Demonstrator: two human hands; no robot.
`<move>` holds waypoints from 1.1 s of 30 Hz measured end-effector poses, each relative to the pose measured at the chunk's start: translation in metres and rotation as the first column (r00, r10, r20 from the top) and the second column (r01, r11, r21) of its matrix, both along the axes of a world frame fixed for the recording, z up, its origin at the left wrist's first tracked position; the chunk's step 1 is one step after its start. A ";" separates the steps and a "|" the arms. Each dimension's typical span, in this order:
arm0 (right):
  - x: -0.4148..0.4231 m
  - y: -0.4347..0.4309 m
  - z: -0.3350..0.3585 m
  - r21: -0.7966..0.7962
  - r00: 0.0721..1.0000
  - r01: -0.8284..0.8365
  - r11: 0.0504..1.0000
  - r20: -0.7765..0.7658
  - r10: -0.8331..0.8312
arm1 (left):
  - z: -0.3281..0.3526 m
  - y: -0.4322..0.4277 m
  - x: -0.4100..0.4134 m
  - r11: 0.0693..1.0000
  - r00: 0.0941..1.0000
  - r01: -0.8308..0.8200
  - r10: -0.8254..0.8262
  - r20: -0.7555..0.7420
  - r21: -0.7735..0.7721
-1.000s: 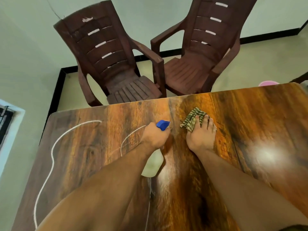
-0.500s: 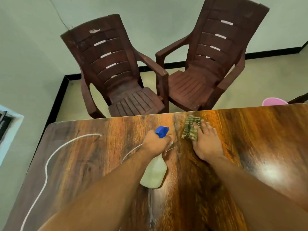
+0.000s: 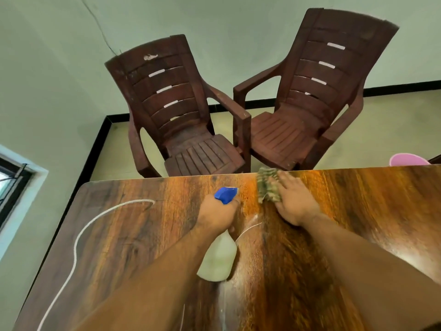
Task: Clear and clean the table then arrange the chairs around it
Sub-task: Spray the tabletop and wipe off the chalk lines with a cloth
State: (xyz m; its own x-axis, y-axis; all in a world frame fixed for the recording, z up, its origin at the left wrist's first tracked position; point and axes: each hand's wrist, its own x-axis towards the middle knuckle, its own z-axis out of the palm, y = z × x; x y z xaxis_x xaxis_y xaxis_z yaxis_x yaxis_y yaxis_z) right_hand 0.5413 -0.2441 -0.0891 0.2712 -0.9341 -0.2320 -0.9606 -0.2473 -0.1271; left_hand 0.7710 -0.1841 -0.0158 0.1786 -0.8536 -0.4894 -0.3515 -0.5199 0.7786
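Observation:
The glossy wooden table [image 3: 358, 211] fills the lower half of the view. My left hand [image 3: 217, 211] grips a pale spray bottle [image 3: 218, 256] with a blue trigger head, held above the table's middle. My right hand [image 3: 294, 201] lies flat, pressing a green striped cloth [image 3: 267, 187] against the table at its far edge. Two dark brown plastic armchairs stand beyond that edge: the left chair [image 3: 181, 130] and the right chair [image 3: 307, 111], side by side and facing the table.
A white cord [image 3: 78, 235] curves across the table's left part. A pink tub [image 3: 405, 160] shows on the floor past the far right edge. A wall with a window [image 3: 12, 182] runs along the left.
My right hand has pushed the cloth away from me to the table's far edge. The view has tilted up, showing more of the chairs. My left hand keeps holding the bottle.

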 end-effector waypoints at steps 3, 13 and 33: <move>0.020 -0.019 0.001 0.044 0.855 0.518 0.854 -0.054 -0.516 | 0.002 0.006 0.008 1.000 1.000 -0.014 0.014 0.022 -0.011; 0.125 0.028 0.005 -0.012 0.844 -0.512 0.859 0.178 0.506 | 0.014 0.018 0.028 0.994 0.993 -0.094 0.098 0.070 -0.054; 0.051 0.224 0.009 0.028 0.997 0.039 0.999 0.072 -0.041 | 0.015 0.176 0.034 0.982 0.990 0.130 -0.137 0.043 0.138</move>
State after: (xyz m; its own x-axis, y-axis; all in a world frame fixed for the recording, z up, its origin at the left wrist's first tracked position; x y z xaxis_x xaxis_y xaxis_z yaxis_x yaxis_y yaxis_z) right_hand 0.5926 -0.0203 -0.0801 0.2512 -0.9384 -0.2375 -0.9575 -0.2049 -0.2031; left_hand 0.8047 -0.0078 -0.0009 0.0960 -0.7983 -0.5945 -0.4630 -0.5646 0.6833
